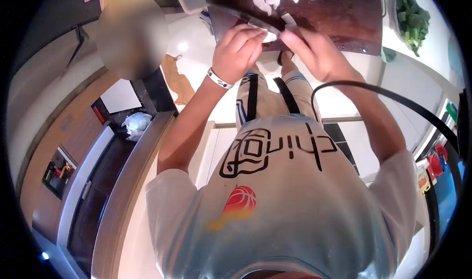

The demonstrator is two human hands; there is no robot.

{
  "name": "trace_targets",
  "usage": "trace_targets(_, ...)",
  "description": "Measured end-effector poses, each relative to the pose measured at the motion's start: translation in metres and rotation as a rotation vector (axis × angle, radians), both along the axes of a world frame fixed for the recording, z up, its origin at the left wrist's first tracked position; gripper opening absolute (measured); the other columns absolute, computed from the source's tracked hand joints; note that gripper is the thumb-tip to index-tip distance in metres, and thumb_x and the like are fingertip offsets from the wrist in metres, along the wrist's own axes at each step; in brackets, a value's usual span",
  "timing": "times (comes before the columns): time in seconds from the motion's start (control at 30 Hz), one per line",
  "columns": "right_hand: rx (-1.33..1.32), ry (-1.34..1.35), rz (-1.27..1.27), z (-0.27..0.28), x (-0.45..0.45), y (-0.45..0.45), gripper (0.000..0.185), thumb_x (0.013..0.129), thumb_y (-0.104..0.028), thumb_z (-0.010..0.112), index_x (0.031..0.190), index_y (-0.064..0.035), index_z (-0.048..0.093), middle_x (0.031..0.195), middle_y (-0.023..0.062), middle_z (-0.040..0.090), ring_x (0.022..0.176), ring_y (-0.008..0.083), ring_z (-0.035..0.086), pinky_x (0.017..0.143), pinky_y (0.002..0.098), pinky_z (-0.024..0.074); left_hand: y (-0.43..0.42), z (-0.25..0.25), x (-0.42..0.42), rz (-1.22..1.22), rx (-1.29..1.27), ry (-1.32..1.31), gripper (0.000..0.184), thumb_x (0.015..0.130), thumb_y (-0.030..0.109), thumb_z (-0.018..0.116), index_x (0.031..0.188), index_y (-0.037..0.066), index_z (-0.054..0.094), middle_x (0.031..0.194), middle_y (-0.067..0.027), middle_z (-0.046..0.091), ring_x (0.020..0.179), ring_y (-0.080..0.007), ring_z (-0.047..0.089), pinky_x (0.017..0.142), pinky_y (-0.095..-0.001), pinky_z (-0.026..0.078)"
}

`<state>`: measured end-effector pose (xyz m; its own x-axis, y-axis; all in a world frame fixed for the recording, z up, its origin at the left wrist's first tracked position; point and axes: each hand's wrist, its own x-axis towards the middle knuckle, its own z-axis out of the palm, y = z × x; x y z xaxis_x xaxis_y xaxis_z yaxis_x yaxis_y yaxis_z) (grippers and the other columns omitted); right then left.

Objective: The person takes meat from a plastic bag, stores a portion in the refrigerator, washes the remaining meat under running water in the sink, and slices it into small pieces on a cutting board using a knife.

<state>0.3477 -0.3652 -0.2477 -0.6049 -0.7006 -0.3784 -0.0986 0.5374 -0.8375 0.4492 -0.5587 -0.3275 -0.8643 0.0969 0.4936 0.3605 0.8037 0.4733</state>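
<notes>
Gripping knife [246, 18]: right hand [314, 53]; left hand [238, 50] curled onto white piece [269, 36]; shirt [295, 200] reads partly "chin".

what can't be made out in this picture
All in the head view:
- Knife: its handle is hidden by the right hand.
- White piece: its full shape is covered by the fingers of the left hand.
- Dark board: its far edge is cut off by the picture's top edge.
- Round blurred patch: whatever lies behind it is masked by the blur.
</notes>
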Motion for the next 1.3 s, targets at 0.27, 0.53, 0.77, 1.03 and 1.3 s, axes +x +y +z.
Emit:
trace_targets(0.27,-0.138,-0.987,-0.417,0.013,-0.026,0.032,0.062,0.094,-0.068,0.039,0.071,-0.0119,0.047,0.046,-0.0061,0.031,0.032,0.0035,0.023,0.031,0.0203,0.018,0.009,0.015,-0.001,0.125,0.186,-0.054,0.026,0.078,0.002,0.07,0.104,0.002,0.066,0.099,-0.0091,0.065,0.09,-0.0268,0.062,0.082,-0.0333,0.051)
trace_targets(0.53,-0.476,-1.345,-0.446,0.017,-0.032,0.041,0.06,0.099,-0.062,0.03,0.072,-0.0095,0.042,0.043,-0.0048,0.03,0.028,0.005,0.024,0.026,0.0197,0.0183,0.029,0.071,-0.043,0.048,1.933,-0.511,0.035,0.096,0.014,0.056,0.127,-0.001,0.05,0.122,-0.0135,0.06,0.108,-0.0227,0.06,0.093,-0.035,0.048)
trace_targets(0.77,-0.568,-1.352,-0.444,0.011,-0.038,0.055,0.061,0.098,-0.064,0.031,0.072,-0.0097,0.043,0.045,-0.0041,0.032,0.029,0.0058,0.026,0.027,0.0213,0.0191,0.028,0.062,-0.047,0.147,1.678,-0.633,0.03,0.096,0.012,0.056,0.123,-0.001,0.058,0.12,-0.01,0.064,0.106,-0.0185,0.063,0.093,-0.031,0.049)
trace_targets(1.03,-0.458,-1.081,-0.561,0.024,-0.039,0.072,0.063,0.096,-0.066,0.034,0.072,-0.0094,0.047,0.046,-0.0035,0.032,0.032,0.0058,0.026,0.03,0.0219,0.0169,0.029,0.053,-0.054,0.195,0.331,-0.161,0.029,0.088,0.008,0.065,0.116,0.001,0.063,0.108,-0.0109,0.065,0.087,-0.017,0.062,0.078,-0.0273,0.05)
trace_targets(1.3,-0.146,-0.503,-0.367,0.026,-0.01,0.071,0.063,0.098,-0.063,0.034,0.069,-0.0095,0.052,0.046,-0.0043,0.035,0.035,0.0064,0.031,0.035,0.0234,0.0224,0.003,0.049,-0.02,0.26,0.67,-0.207,0.024,0.087,0.009,0.065,0.11,0.001,0.064,0.107,-0.0124,0.063,0.09,-0.0225,0.062,0.079,-0.0298,0.05)
